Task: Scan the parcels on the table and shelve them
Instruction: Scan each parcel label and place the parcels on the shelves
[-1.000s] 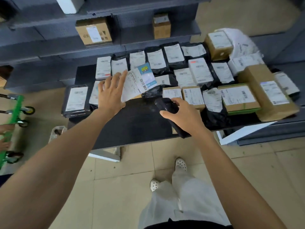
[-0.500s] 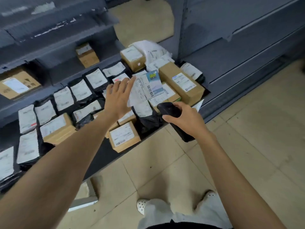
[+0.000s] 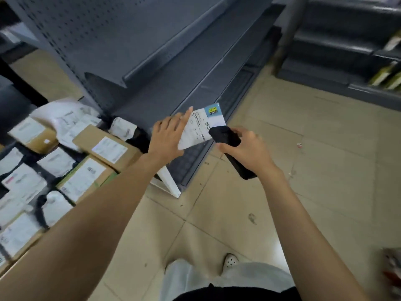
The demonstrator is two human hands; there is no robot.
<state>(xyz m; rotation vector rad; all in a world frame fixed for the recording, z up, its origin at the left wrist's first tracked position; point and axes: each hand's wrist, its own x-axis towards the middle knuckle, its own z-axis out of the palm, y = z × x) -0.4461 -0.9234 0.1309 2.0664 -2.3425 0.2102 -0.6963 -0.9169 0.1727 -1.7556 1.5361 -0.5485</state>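
Flat white parcel point(image 3: 196, 132) with barcode label and blue-and-yellow corner sticker, print too blurred to read, held up before grey metal shelving point(image 3: 173, 68), left hand point(image 3: 167, 137) pinching its edge, right hand point(image 3: 246, 148) gripping black handheld scanner point(image 3: 225, 137) just beside.

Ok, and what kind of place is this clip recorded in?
Probably a parcel depot or pickup station: many labelled parcels laid out at left, grey metal shelving beside them, and the right hand holding a black handheld scanner up to the flat parcel held in the left hand.
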